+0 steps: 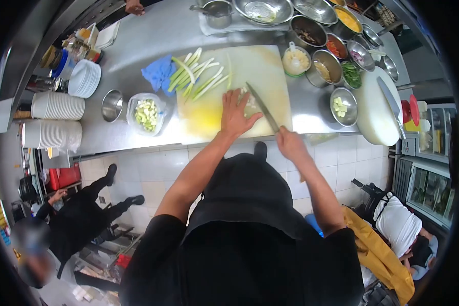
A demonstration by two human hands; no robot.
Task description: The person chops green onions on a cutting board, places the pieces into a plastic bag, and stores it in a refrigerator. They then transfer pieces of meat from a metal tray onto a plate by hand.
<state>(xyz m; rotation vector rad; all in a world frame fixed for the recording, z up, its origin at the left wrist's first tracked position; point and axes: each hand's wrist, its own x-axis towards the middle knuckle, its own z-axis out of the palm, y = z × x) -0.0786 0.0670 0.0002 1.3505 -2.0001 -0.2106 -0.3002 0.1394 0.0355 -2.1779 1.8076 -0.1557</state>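
My right hand point(292, 145) is wrapped round the handle of a long kitchen knife point(262, 106), its blade slanting up and left over the white cutting board point(260, 61). Spread flat on the board just left of the blade is my left hand point(234, 116), thumb pointing at the knife. Small pale chopped pieces point(250, 101) lie between the left fingers and the blade; how much is under the fingers is hidden. Several spring onion stalks point(196, 74) rest at the board's upper left, beside a crumpled blue cloth point(159, 74).
A plastic tub of chopped green pieces point(147, 115) and a steel bowl point(112, 105) stand left. Stacked plates point(58, 106) line the far left. Right are several ingredient bowls, a bowl of pale cubes point(343, 107) and another knife point(388, 97) on a round white board point(375, 122). People are nearby.
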